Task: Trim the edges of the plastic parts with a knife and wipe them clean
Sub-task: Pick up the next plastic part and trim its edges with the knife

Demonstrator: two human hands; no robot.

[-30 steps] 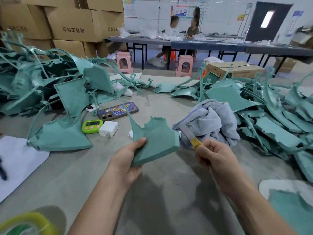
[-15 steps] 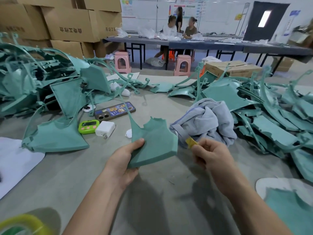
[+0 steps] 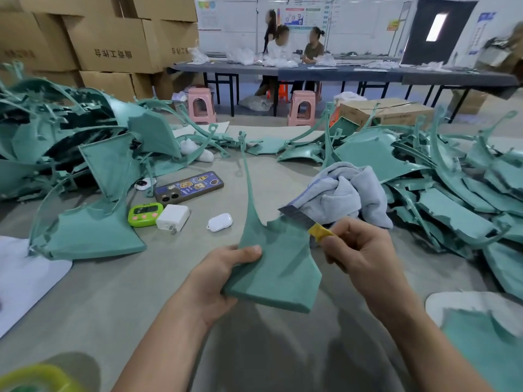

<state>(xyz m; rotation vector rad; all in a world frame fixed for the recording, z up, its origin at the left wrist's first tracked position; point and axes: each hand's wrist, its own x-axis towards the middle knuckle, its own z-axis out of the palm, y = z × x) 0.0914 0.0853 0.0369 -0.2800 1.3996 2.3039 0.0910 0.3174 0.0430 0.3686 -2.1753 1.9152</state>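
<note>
- Head view, centre of the frame: a green plastic part [image 3: 280, 267] is held above the grey table [image 3: 135, 295], its flat body low and one thin curved arm rising toward the upper middle.
- The part's lower left edge is pinched by the left hand [image 3: 223, 273], with the thumb pressed on the top face (the other fingers are hidden underneath).
- A knife [image 3: 304, 219] with a yellow-wrapped handle is gripped by the right hand [image 3: 365, 250], fingers curled round the handle, just right of centre.
- The grey blade is laid against the part's upper right edge, pointing up and to the left.
- A crumpled grey towel [image 3: 342, 193] is seen on the table just behind the knife.
- Heaps of similar green parts are piled at the left [image 3: 85, 154] and at the right [image 3: 452, 199] of the frame.
- Between the left heap and the held part, a phone [image 3: 189, 187], a green timer [image 3: 145, 214], a white charger [image 3: 172, 217] and a white earbud case [image 3: 220, 222] are laid on the table.
</note>
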